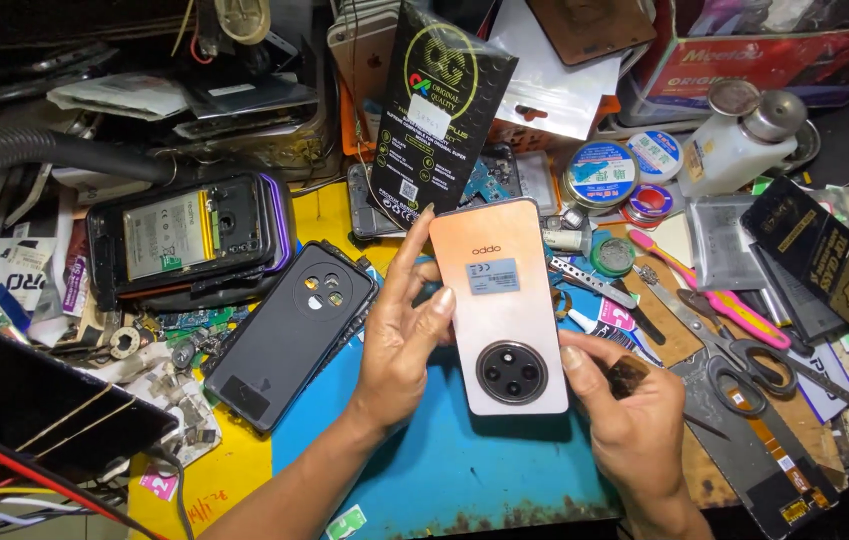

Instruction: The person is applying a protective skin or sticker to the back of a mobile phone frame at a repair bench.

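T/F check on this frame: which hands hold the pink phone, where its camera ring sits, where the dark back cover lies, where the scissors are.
1. Both hands hold the pink phone. True: the left hand grips its left edge, the right hand its lower right corner.
2. The phone shows its screen. False: its back faces up, the round camera ring near the lower end.
3. The dark back cover lies on the table left of the left hand. True.
4. The scissors lie left of the phone. False: they lie to its right.
5. The right hand is empty apart from the phone. False: a small dark piece sits at its fingers.
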